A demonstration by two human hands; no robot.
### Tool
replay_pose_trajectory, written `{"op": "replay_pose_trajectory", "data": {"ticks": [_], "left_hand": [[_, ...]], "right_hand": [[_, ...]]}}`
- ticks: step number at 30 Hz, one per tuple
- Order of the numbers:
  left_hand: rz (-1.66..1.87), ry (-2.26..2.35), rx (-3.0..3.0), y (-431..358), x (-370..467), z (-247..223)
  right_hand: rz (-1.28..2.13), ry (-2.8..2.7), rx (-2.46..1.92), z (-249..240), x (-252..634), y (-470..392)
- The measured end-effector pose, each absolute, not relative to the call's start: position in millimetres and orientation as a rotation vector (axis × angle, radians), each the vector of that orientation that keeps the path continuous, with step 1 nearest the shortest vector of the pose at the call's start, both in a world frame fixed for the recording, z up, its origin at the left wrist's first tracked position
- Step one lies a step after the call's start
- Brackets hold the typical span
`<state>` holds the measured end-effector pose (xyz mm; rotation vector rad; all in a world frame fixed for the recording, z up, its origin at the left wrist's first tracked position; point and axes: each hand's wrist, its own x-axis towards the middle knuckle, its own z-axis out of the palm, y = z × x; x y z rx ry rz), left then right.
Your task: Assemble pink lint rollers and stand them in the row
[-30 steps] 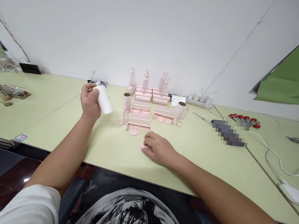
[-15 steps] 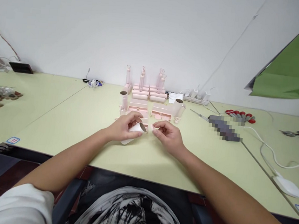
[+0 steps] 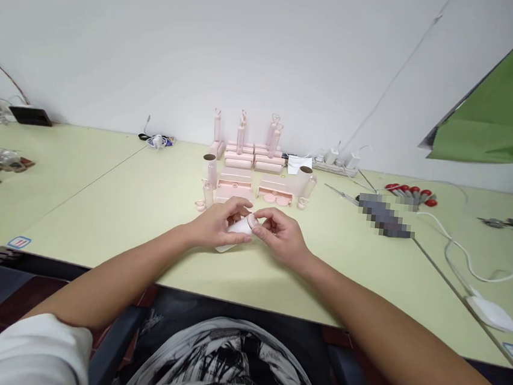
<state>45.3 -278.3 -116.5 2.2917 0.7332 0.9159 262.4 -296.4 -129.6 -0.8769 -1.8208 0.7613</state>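
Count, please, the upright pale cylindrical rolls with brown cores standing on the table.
2: one pale roll left of the open pink plastic cases, another roll right of them. More may be hidden.

the roll (image 3: 237,226) looks like matt white paper, the pink cases (image 3: 270,165) like smooth, glossy plastic.

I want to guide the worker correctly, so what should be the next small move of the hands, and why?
Probably press the pink disc squarely onto the end of the white roll: the right hand holds it at that end, while the left hand grips the roll.
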Motion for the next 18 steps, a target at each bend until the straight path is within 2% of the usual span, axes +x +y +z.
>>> {"op": "replay_pose_trajectory", "data": {"ticks": [18], "left_hand": [[1.034,0.777,2.190,-273.4,41.7,-121.1]], "right_hand": [[0.660,-1.832,-0.831,-129.1,261.6,-302.0]]}}
